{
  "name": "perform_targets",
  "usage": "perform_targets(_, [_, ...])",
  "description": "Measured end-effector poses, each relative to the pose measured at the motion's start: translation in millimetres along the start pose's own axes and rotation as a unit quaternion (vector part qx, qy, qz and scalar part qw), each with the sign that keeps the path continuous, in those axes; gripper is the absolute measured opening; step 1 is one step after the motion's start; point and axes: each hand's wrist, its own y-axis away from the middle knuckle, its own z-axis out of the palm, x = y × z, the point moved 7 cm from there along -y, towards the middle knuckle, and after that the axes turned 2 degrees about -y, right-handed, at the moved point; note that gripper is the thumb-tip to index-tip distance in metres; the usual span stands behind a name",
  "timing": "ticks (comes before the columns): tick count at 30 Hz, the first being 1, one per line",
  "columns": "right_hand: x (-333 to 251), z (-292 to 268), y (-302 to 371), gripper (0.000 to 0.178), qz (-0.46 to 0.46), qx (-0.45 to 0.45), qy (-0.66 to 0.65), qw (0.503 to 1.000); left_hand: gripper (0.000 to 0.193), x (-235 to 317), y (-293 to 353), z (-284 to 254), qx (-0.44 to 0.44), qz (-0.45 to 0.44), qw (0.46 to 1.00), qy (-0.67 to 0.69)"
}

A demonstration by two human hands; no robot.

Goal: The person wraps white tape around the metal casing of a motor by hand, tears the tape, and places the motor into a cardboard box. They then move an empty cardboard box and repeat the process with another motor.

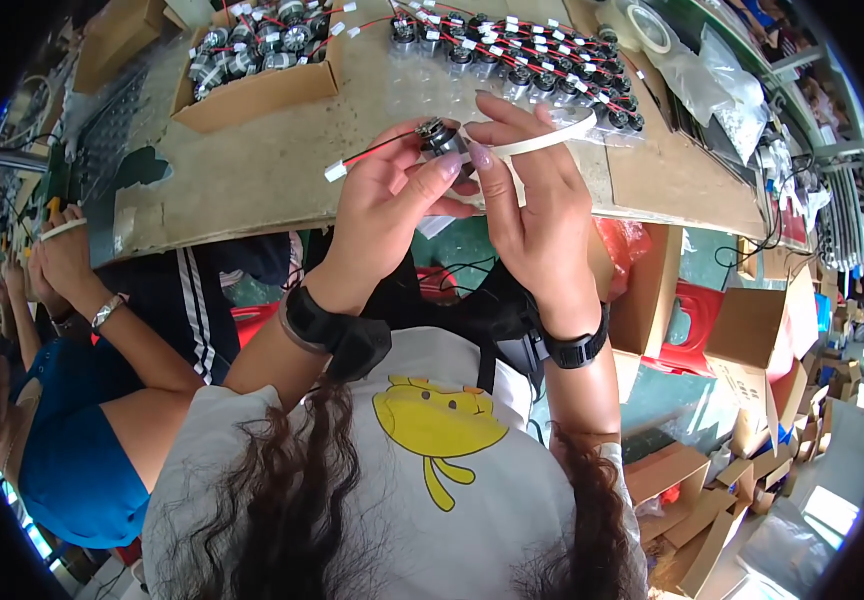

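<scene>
The left hand (382, 205) is gripping a dark cylindrical part (439, 138) trailing a red wire (380, 149); the right hand (542, 205) is pinching a white strip (550, 138). Worn brown tabletop (252, 180) is stretching beyond them, cartons (745, 325) standing to their right.

Dark cylindrical part (438, 137), red lead (377, 150), curved white strip (552, 138) alongside

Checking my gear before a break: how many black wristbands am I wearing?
2. One black wristband is on the wrist of your left hand, the other on that of your right hand. Neither wristband is hidden.
</scene>
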Motion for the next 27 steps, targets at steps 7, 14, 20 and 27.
perform_targets(7, [0.7,5.4,0.3,0.015,0.001,0.016,0.023,1.0,0.038,2.4,6.9,1.5,0.006,0.058,0.998,-0.001])
perform_targets(14, [15.4,15.4,8.2,0.019,0.059,-0.007,-0.132,0.99,0.038,-7.6,2.6,-1.0,0.01,0.035,0.999,0.03])
perform_targets(20, [38.7,8.5,8.6,0.019,0.135,-0.038,-0.342,0.929,0.039,-18.9,5.9,-7.2,-0.038,-0.055,0.994,0.086])
perform_targets(27, [20.1,-17.2,3.2,0.011,-0.007,-0.011,0.092,0.996,0.039,-15.0,13.3,-6.9,0.008,-0.059,0.997,0.041])
